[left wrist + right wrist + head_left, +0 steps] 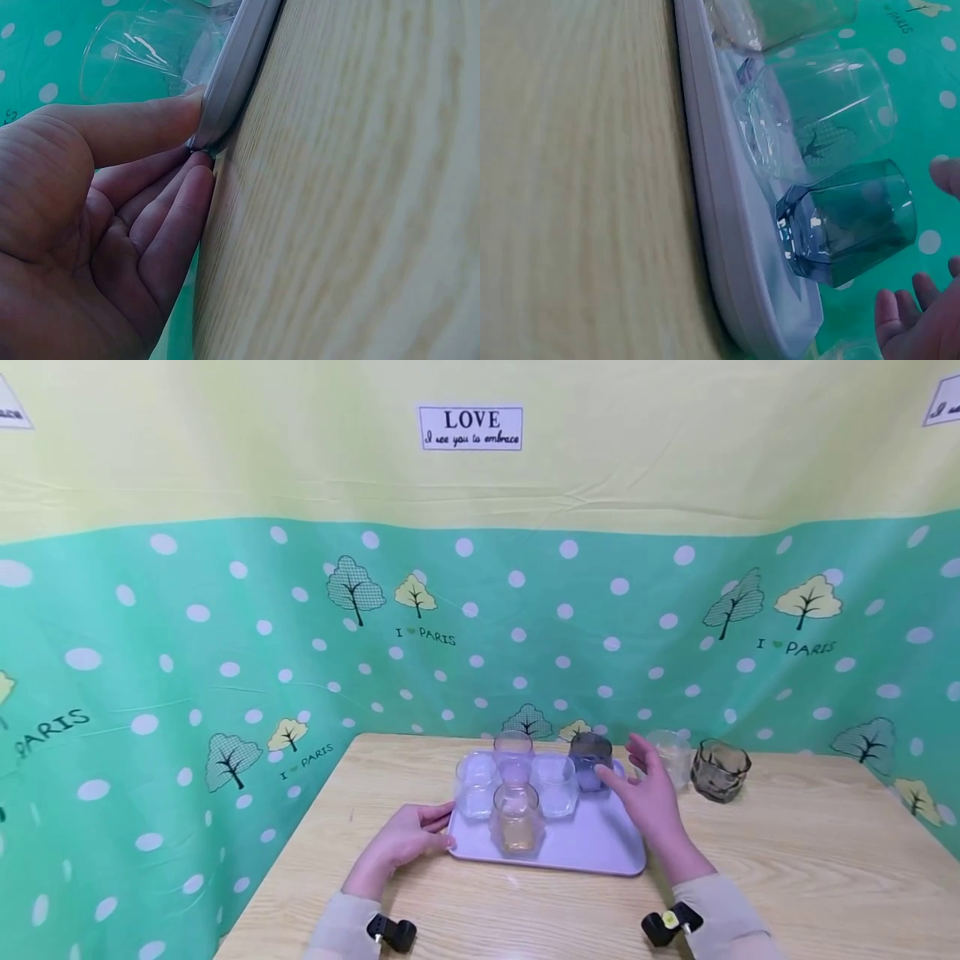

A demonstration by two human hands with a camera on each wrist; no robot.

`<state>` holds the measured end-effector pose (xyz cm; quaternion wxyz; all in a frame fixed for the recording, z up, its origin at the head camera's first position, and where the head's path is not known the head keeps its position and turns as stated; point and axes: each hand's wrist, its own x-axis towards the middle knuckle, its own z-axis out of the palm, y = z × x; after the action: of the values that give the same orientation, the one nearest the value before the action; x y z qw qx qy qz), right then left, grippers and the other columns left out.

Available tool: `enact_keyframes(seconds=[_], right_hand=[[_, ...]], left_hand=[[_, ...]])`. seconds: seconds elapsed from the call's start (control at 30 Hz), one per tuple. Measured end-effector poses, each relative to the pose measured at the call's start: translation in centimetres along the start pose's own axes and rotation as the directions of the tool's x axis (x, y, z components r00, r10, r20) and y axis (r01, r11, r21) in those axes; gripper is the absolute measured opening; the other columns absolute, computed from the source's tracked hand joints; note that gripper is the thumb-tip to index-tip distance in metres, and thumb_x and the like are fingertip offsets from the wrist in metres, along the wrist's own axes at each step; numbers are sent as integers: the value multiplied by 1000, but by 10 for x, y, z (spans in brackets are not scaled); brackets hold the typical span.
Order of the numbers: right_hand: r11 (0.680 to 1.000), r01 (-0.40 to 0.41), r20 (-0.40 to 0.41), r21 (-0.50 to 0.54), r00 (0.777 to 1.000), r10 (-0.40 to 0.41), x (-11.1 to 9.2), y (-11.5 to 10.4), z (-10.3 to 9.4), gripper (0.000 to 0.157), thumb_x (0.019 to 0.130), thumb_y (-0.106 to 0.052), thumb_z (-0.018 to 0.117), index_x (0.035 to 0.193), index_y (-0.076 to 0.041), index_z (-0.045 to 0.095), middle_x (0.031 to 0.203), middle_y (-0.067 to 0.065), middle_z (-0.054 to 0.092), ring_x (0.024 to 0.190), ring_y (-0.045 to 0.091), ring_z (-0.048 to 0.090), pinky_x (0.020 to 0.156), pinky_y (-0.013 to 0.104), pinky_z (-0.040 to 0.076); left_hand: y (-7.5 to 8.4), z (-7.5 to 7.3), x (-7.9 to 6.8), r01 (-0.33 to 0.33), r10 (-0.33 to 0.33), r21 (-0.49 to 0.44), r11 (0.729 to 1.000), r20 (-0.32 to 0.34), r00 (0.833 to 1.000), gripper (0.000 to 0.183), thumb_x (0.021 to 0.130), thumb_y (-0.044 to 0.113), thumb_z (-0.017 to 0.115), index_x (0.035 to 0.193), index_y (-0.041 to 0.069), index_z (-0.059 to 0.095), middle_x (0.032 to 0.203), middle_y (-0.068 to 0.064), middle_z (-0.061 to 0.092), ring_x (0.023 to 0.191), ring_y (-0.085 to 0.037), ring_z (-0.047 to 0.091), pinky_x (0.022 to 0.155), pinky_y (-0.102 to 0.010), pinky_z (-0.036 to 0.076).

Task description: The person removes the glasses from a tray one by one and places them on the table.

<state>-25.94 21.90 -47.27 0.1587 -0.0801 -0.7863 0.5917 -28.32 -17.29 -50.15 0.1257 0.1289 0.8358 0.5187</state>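
A pale lilac tray [592, 852] lies on the wooden table with several glasses on it. My left hand [408, 839] grips its left edge; in the left wrist view, the thumb [150, 129] presses the rim from above and the fingers tuck under it. An amber glass [517, 831] stands at the front, between and ahead of two clear ones, with a pinkish glass [513, 756] behind. The dark blue-grey glass [855, 225] stands at the tray's back right. Beside it my right hand [654, 797] is held with fingers spread, holding nothing; a gap shows between them in the right wrist view.
Off the tray, to the right of the right hand, a clear glass [672, 758] and a smoky brown glass [720, 772] stand on the table [817, 852]. A green and yellow printed cloth [637, 577] hangs behind the table.
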Motion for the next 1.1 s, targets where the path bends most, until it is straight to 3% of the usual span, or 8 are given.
enact_keyframes(seconds=[0.13,0.37,0.6,1.1], right_hand=[[996,-8,68,-89,998,15,10,0,1,104,94,-36,85,172,-14,19,172,22,29,158,42,28,126,56,33],[989,-7,141,-150,990,29,24,3,6,109,92,-43,86,172,-13,19,172,26,27,156,49,29,126,58,31],[984,1,169,-180,985,30,32,1,11,107,91,-51,84,171,-14,23,170,23,33,153,49,34,125,62,31],[984,-34,184,-174,981,66,38,3,13,105,91,-47,85,171,-14,26,169,28,33,152,51,35,125,63,29]], left_hand=[[-1,3,4,8,-8,6,1000,2,1000,65,84,2,85,144,-7,62,142,-20,65,136,-35,60,116,-50,45],[1,3,3,9,-9,-3,1000,4,1000,66,83,1,85,144,-6,62,142,-20,65,135,-36,61,116,-51,45],[0,2,4,15,-15,1,1000,-4,1000,66,83,2,86,144,-5,62,143,-18,65,135,-34,61,117,-49,44],[0,1,2,26,-26,-30,999,1,1000,65,82,-2,85,143,-7,62,142,-20,65,136,-35,60,115,-47,47]])
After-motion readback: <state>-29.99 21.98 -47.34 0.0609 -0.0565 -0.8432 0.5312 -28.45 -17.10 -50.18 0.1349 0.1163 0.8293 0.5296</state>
